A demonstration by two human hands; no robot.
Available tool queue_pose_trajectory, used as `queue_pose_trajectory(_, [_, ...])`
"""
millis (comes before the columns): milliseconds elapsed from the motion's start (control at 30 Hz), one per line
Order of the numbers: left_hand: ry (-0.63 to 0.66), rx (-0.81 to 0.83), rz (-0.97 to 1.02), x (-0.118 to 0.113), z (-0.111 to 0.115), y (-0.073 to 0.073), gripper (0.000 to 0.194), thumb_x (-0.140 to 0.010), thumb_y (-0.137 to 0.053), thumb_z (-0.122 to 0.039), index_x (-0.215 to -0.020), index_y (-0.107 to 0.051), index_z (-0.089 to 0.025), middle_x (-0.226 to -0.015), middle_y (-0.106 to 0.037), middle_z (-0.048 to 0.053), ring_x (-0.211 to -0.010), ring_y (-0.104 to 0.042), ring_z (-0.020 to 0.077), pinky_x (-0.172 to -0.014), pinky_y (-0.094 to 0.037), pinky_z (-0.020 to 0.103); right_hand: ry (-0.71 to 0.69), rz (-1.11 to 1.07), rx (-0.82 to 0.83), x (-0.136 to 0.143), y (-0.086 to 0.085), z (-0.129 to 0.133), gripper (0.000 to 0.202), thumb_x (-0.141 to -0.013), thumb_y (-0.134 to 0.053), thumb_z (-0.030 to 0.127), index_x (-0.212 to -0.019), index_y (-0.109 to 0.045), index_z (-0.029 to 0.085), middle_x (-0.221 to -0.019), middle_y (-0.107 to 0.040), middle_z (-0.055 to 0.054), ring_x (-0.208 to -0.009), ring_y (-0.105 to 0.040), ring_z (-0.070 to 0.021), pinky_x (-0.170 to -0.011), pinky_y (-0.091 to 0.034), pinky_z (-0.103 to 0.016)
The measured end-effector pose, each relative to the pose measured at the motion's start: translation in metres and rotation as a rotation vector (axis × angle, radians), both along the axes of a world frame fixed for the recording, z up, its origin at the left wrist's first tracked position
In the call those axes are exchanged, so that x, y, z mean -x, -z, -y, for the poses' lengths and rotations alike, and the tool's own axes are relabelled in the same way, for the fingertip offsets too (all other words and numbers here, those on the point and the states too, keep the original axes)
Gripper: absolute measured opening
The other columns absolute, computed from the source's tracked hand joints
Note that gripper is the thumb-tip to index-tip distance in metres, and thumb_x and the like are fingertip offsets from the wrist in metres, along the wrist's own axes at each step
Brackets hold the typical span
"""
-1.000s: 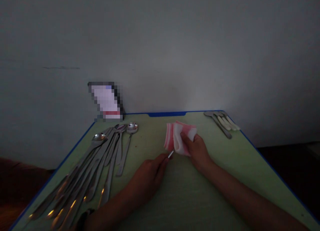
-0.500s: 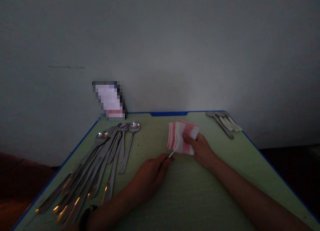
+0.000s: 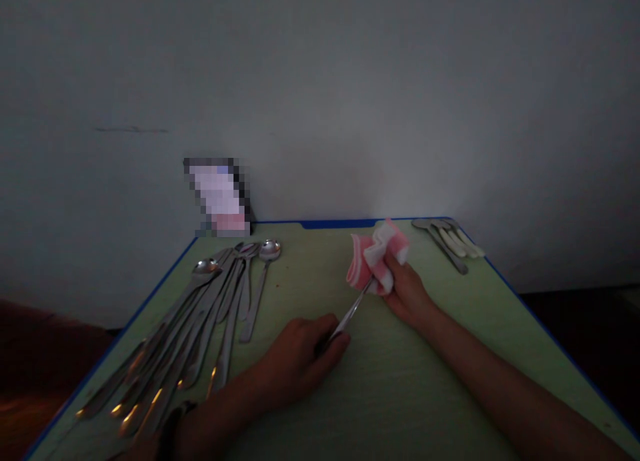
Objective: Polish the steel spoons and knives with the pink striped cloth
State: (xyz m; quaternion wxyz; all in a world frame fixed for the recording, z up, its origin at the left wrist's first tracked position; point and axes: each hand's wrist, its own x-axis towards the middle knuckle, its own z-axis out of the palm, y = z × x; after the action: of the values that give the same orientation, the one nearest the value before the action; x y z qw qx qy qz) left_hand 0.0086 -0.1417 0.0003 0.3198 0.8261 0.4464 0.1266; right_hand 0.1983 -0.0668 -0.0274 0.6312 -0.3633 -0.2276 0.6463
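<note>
The left hand (image 3: 313,354) is mostly closed, thumb and fingers pinched on a slim piece of metal cutlery (image 3: 354,309), whose shaft points toward one o'clock. Its far end is hidden in a folded pink-and-white cloth (image 3: 375,254), so its kind cannot be told. The right hand (image 3: 407,291), at two o'clock from the left, is curled around the cloth, thumb on the near face and the fingers largely hidden by the folds; the cloth bunches upward and is wrapped against the cutlery. A dark wristband (image 3: 173,429) sits on the left wrist.

Out at nine to ten o'clock from the left hand, a fanned pile of metal cutlery (image 3: 200,314) lies on the pale green surface (image 3: 425,394), bowls mostly toward the wall and handles toward seven. At its right edge lies a spoon (image 3: 270,250), its bowl toward twelve. At eleven, a phone-like device (image 3: 219,193) leans against the wall (image 3: 340,81); its lit screen is pixelated, and any writing there is unreadable. At one to two o'clock from the right hand, near the far corner, white-handled cutlery (image 3: 455,242) lies beside an all-metal utensil (image 3: 446,251). A blue rim (image 3: 340,224) edges the surface at twelve.
</note>
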Motion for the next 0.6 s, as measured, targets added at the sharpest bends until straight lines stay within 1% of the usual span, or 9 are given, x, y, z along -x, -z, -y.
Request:
queue_pose_trajectory(100, [-0.01, 0.007, 0.012, 0.0, 0.0, 0.0, 0.033, -0.091, -0.032, -0.039, -0.071, -0.046, -0.018, -0.058, -0.047, -0.003, -0.051, -0.046, 0.01, -0.049, -0.033, 0.021, -0.065, 0.055, -0.039, 0.0, 0.001, 0.001, 0.026, -0.065, -0.071, 0.035, -0.082, -0.062, 0.018, -0.079, -0.068, -0.001, -0.068, -0.063, -0.0142, -0.063, -0.049, -0.028])
queue_pose_trajectory(167, [-0.013, 0.024, 0.037, 0.0, -0.001, -0.001, 0.032, -0.092, -0.03, -0.037, -0.075, -0.049, -0.018, -0.06, -0.05, -0.003, -0.054, -0.048, 0.0104, -0.051, -0.035, 0.021, -0.085, 0.05, -0.05, -0.001, 0.001, 0.001, 0.027, -0.064, -0.071, 0.036, -0.081, -0.062, 0.018, -0.077, -0.068, 0.0, -0.067, -0.062, -0.014, -0.062, -0.049, -0.027])
queue_pose_trajectory(233, [-0.024, 0.053, 0.071, 0.0, -0.002, -0.002, 0.03, -0.093, -0.028, -0.035, -0.086, -0.051, -0.018, -0.064, -0.053, -0.002, -0.057, -0.052, 0.011, -0.056, -0.039, 0.021, -0.069, 0.03, -0.05, -0.001, 0.001, 0.0, 0.028, -0.064, -0.071, 0.037, -0.084, -0.062, 0.018, -0.078, -0.068, 0.0, -0.067, -0.062, -0.0137, -0.062, -0.049, -0.027])
queue_pose_trajectory(300, [-0.06, 0.068, 0.099, -0.001, -0.002, -0.003, 0.029, -0.094, -0.026, -0.032, -0.098, -0.051, -0.018, -0.07, -0.058, -0.001, -0.062, -0.056, 0.0121, -0.061, -0.042, 0.022, -0.047, 0.01, -0.047, 0.0, 0.0, -0.001, 0.03, -0.066, -0.07, 0.039, -0.088, -0.062, 0.019, -0.083, -0.068, -0.001, -0.072, -0.063, -0.0145, -0.063, -0.049, -0.027])
queue_pose_trajectory(367, [-0.111, 0.042, 0.104, -0.001, -0.003, -0.002, 0.03, -0.094, -0.026, -0.031, -0.106, -0.05, -0.018, -0.083, -0.064, 0.002, -0.072, -0.06, 0.014, -0.068, -0.044, 0.024, -0.024, -0.016, -0.037, 0.0, 0.0, -0.002, 0.032, -0.069, -0.067, 0.041, -0.091, -0.061, 0.019, -0.089, -0.068, -0.003, -0.078, -0.063, -0.0157, -0.065, -0.05, -0.027])
queue_pose_trajectory(433, [-0.144, -0.007, 0.05, -0.002, -0.003, 0.001, 0.031, -0.094, -0.025, -0.032, -0.107, -0.049, -0.019, -0.093, -0.066, 0.005, -0.08, -0.062, 0.0164, -0.073, -0.045, 0.027, 0.017, -0.05, -0.019, 0.0, 0.0, -0.003, 0.031, -0.071, -0.065, 0.042, -0.092, -0.062, 0.02, -0.094, -0.068, -0.003, -0.084, -0.063, -0.0162, -0.069, -0.051, -0.028])
queue_pose_trajectory(533, [-0.155, -0.104, -0.147, -0.001, -0.002, 0.007, 0.034, -0.094, -0.023, -0.032, -0.11, -0.05, -0.018, -0.096, -0.066, 0.008, -0.082, -0.064, 0.0202, -0.077, -0.046, 0.033, 0.052, -0.118, -0.011, -0.001, -0.002, -0.004, 0.026, -0.074, -0.062, 0.044, -0.089, -0.062, 0.023, -0.093, -0.068, 0.0, -0.09, -0.061, -0.0152, -0.075, -0.051, -0.028])
queue_pose_trajectory(600, [-0.142, -0.168, -0.276, 0.0, -0.002, 0.012, 0.036, -0.093, -0.023, -0.029, -0.119, -0.046, -0.017, -0.1, -0.066, 0.011, -0.086, -0.063, 0.0229, -0.078, -0.047, 0.036, 0.045, -0.157, -0.019, -0.002, -0.004, -0.005, 0.023, -0.076, -0.059, 0.045, -0.084, -0.062, 0.025, -0.088, -0.068, 0.002, -0.088, -0.062, -0.0143, -0.077, -0.051, -0.028])
